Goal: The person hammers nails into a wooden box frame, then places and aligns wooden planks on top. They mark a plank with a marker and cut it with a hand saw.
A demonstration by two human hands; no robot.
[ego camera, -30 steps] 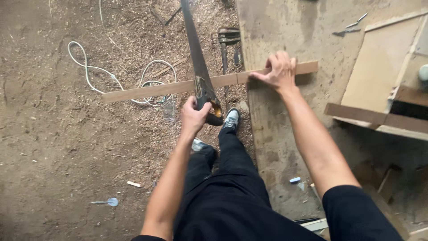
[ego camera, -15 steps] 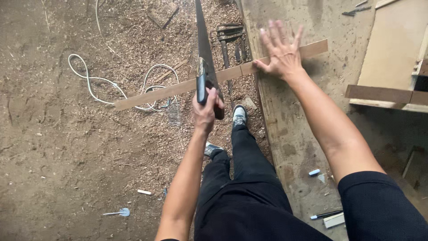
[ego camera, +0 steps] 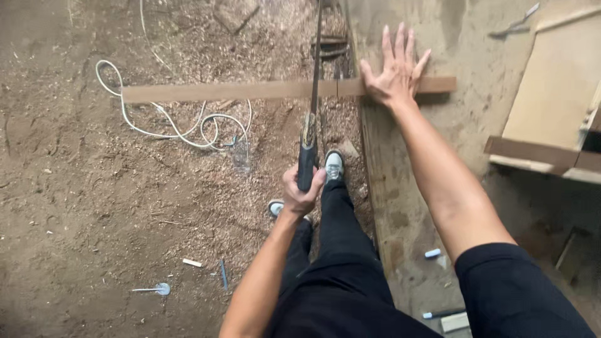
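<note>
Head view: I am sawing a strip (ego camera: 250, 91) across, mid-cut as I judge it. Nearest, my left hand (ego camera: 302, 188) is wrapping fully closed around the dark handle of the saw (ego camera: 311, 100), whose blade is running away from me and crossing the strip. Farther out, my right hand (ego camera: 395, 69) is lying flat, fingers spread wide, gripping nothing, pressing the strip's right end onto the bench (ego camera: 407, 188). The rest of the strip is overhanging the sawdust floor (ego camera: 94, 206) above a white cord (ego camera: 163, 119). Next I am needing a straight push stroke with firm downward hold.
</note>
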